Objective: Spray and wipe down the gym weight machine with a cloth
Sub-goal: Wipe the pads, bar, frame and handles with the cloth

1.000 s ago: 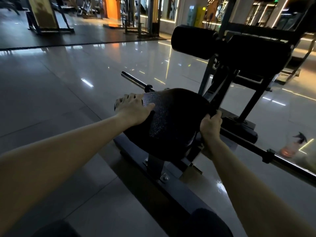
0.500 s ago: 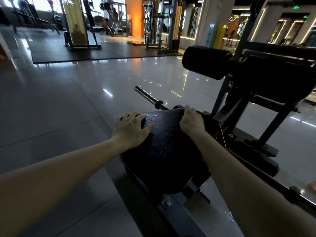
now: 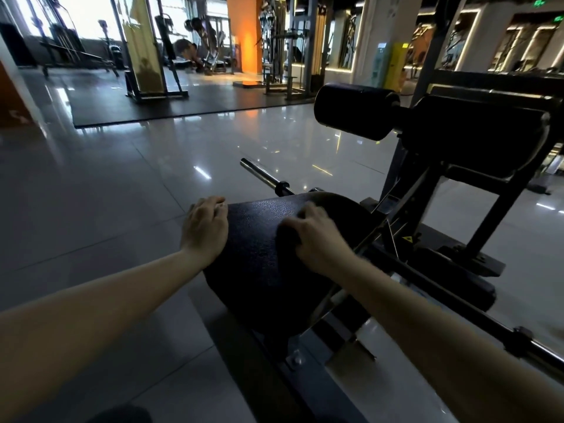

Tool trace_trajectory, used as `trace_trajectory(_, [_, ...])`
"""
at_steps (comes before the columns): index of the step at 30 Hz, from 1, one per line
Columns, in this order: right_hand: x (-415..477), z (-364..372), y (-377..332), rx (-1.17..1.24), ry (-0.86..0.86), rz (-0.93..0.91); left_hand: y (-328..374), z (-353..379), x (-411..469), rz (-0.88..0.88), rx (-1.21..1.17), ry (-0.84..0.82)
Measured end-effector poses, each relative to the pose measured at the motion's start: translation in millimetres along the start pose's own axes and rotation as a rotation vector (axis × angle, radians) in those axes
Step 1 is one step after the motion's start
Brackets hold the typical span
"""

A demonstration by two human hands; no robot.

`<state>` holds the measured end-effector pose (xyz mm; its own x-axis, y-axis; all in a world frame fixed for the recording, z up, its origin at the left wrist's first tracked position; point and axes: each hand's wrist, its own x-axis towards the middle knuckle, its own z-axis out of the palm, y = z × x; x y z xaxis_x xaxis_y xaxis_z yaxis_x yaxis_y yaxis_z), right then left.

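Observation:
A low black textured seat pad (image 3: 259,257) of the weight machine is right in front of me. My left hand (image 3: 205,230) holds the pad's left edge, its fingers curled over the far corner. On the top right of the pad my right hand (image 3: 317,239) lies with curled fingers on a dark bunched cloth (image 3: 285,238), which is hard to make out against the pad. Behind the pad rise a black roller cushion (image 3: 354,109) and a larger black cushion (image 3: 482,132) on the machine's frame.
A steel bar (image 3: 262,177) runs from behind the pad down to the right edge. The machine's base rail (image 3: 305,389) lies on glossy floor tiles (image 3: 122,209). A black mat and other gym machines (image 3: 283,47) stand far back.
My right hand has moved from the pad's right edge over its top toward the left. My view has tilted up, and the spray bottle on the floor at right is now out of frame.

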<state>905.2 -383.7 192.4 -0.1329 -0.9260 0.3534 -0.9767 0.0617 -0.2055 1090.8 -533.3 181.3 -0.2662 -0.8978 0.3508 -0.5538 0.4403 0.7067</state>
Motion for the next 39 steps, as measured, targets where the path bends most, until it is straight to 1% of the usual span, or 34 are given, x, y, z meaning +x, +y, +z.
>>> trace_trajectory(3, [33.9,-8.0,87.8,-0.103,0.024,0.351,-3.7,2.7,1.8,0.017,-0.045,0.020])
trace_trajectory(5, [56.4,-7.0,110.5,-0.123,0.011,0.533,-5.8,4.1,1.8,0.026,-0.080,0.033])
trace_trajectory(6, [67.0,-3.6,105.7,-0.123,0.008,0.578,-5.7,4.0,1.6,0.027,-0.105,0.042])
trace_trajectory(7, [76.5,1.5,90.7,-0.138,0.013,0.568,-5.8,3.3,0.7,0.026,-0.134,0.049])
trace_trajectory(8, [82.7,7.0,69.1,-0.154,0.018,0.511,-4.9,2.4,-0.5,0.027,-0.163,0.051])
trace_trajectory(10, [91.1,18.3,19.5,-0.123,0.015,0.351,-3.2,0.7,-1.9,0.019,-0.215,0.051])
trace_trajectory(12, [86.9,27.7,-29.8,-0.029,-0.023,0.188,-2.4,-1.3,-3.0,-0.014,-0.257,0.053])
trace_trajectory(14, [65.1,31.4,-73.4,0.087,-0.071,-0.043,-4.3,-3.5,-3.1,-0.043,-0.280,0.052])
trace_trajectory(16, [35.3,26.9,-91.7,0.172,-0.100,-0.219,-2.3,-5.3,-2.8,-0.106,-0.354,0.045])
trace_trajectory(17, [25.3,22.6,-83.6,0.178,-0.107,-0.273,-1.7,-5.7,-3.3,-0.124,-0.378,0.046])
trace_trajectory(18, [18.3,17.3,-66.5,0.154,-0.115,-0.282,-2.6,-5.0,-4.8,-0.123,-0.362,0.051])
trace_trajectory(19, [18.9,11.7,-40.4,0.112,-0.102,-0.237,-2.7,-4.5,-3.1,-0.100,-0.316,0.051])
trace_trajectory(21, [28.9,2.9,36.6,0.011,-0.028,0.005,-6.6,-2.7,-2.2,-0.075,-0.212,0.020])
trace_trajectory(23, [39.3,-10.5,108.2,-0.116,0.002,0.344,-8.9,0.6,-0.6,-0.051,-0.156,0.006])
trace_trajectory(24, [44.3,-12.9,124.6,-0.133,-0.003,0.446,-10.3,2.8,0.2,-0.050,-0.141,0.000])
trace_trajectory(25, [50.6,-10.2,127.0,-0.135,-0.013,0.488,-13.2,5.5,2.7,-0.062,-0.140,0.001])
trace_trajectory(26, [56.5,-3.9,113.2,-0.116,-0.012,0.502,-17.5,7.8,4.8,-0.087,-0.143,-0.007])
trace_trajectory(28, [64.1,9.8,61.7,-0.114,-0.001,0.414,-21.7,11.9,7.0,-0.106,-0.191,-0.005])
trace_trajectory(31, [55.2,22.8,-42.7,-0.014,-0.039,0.144,-26.4,13.0,10.4,-0.112,-0.207,-0.003])
trace_trajectory(32, [43.3,22.9,-69.2,0.004,-0.072,0.037,-26.2,12.8,11.9,-0.123,-0.208,-0.015])
trace_trajectory(34, [7.9,15.9,-103.9,0.065,-0.065,-0.159,-26.3,12.9,14.5,-0.126,-0.217,-0.022])
trace_trajectory(35, [-8.6,10.6,-105.3,0.107,-0.045,-0.246,-26.4,11.8,15.3,-0.093,-0.183,-0.014])
trace_trajectory(36, [-23.2,5.7,-97.8,0.127,-0.049,-0.293,-26.5,12.4,14.4,-0.062,-0.159,-0.003])
trace_trajectory(37, [-29.2,1.9,-81.0,0.115,-0.060,-0.287,-26.4,12.3,14.7,-0.049,-0.154,0.010])
trace_trajectory(38, [-27.5,-0.9,-57.5,0.084,-0.048,-0.220,-27.4,12.9,14.9,-0.046,-0.143,0.014])
trace_trajectory(39, [-20.9,-2.5,-25.7,0.034,-0.013,-0.106,-28.3,13.5,14.6,-0.034,-0.117,0.008])
